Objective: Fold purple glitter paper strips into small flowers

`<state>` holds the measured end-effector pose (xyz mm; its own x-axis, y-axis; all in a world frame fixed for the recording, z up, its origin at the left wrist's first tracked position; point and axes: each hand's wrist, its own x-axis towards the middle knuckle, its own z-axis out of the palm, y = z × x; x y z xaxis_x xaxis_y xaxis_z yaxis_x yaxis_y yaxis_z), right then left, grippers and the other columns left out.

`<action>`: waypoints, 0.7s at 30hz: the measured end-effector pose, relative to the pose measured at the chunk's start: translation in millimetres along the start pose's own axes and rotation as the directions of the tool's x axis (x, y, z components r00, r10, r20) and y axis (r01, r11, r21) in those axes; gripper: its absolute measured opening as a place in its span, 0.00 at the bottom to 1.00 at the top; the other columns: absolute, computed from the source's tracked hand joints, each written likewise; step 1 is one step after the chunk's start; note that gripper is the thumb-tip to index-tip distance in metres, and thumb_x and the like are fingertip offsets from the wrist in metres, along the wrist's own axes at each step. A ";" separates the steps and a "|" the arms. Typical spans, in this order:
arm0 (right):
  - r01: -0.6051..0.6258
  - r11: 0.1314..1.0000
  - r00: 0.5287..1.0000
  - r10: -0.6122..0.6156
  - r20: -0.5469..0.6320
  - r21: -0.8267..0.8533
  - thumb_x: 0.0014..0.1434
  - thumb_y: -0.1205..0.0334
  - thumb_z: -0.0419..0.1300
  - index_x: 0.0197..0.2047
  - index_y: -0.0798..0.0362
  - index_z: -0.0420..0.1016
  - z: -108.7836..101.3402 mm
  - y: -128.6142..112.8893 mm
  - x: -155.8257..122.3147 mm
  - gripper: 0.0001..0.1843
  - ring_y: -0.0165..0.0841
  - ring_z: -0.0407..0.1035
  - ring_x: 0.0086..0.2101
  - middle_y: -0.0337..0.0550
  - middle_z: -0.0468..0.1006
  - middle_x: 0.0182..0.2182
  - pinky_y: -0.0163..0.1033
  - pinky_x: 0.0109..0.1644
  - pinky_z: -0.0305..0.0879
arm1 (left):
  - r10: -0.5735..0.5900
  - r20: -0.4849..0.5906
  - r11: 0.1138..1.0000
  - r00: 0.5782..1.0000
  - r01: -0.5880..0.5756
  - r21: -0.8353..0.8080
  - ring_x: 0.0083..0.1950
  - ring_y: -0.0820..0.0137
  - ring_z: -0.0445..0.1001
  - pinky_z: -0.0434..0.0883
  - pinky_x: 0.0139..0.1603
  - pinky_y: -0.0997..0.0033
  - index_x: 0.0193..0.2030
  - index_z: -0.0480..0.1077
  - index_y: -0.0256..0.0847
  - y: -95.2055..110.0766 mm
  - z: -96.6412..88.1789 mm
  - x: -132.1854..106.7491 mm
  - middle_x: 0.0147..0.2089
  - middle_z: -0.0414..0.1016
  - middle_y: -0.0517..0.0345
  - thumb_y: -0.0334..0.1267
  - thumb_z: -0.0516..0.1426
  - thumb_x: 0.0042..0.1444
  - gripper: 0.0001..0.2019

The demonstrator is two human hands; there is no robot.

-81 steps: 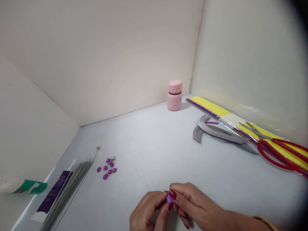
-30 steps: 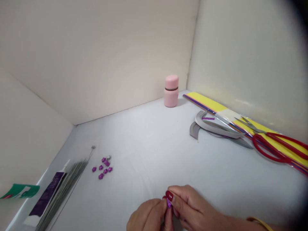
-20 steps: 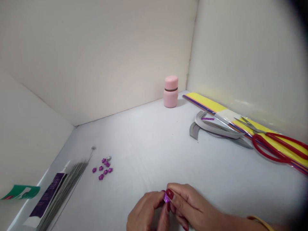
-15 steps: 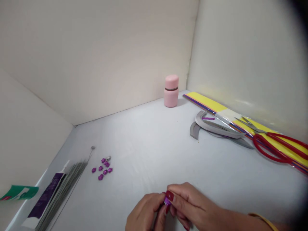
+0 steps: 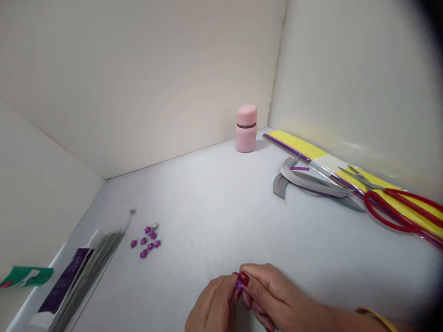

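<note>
Glittery purple piece (image 5: pixel 239 284) sits pinched between the fingertips of both hands, at the near edge of the white work surface (image 5: pixel 207 198). The left hand (image 5: pixel 214 306) and right hand (image 5: pixel 273 295) are closed around it, a red-nailed fingertip pressing on top, so most of it is hidden. To the left, small purple flower beads (image 5: pixel 145 242) lie in a loose cluster near a bundle of thin wire stems (image 5: pixel 93 272) and a purple-labelled tube (image 5: pixel 64 286). Far right, red-handled scissors (image 5: pixel 391 212) rest on yellow paper strips (image 5: pixel 294 146), beside curled grey strips (image 5: pixel 304 182); a pink jar (image 5: pixel 246 128) stands against the far wall.
</note>
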<state>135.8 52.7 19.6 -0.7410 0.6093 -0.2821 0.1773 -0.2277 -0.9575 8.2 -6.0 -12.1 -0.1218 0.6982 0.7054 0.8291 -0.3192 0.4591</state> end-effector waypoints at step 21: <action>0.048 0.994 0.996 -0.040 -0.084 0.093 0.59 0.39 0.42 0.25 0.52 0.57 5.8 10.5 2.2 0.25 0.22 0.51 0.13 0.28 0.55 0.12 0.28 0.17 0.50 | -0.215 0.251 0.944 0.944 0.267 -0.196 0.32 0.73 0.76 0.72 0.33 0.79 0.40 0.71 0.43 1.7 -8.8 6.9 0.32 0.77 0.57 0.35 0.49 0.61 0.10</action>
<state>132.3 47.2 9.3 -0.6904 0.6797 -0.2477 0.0804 -0.2682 -0.9600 3.9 -7.4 -1.8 -0.1565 0.8882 0.4319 0.6428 -0.2404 0.7273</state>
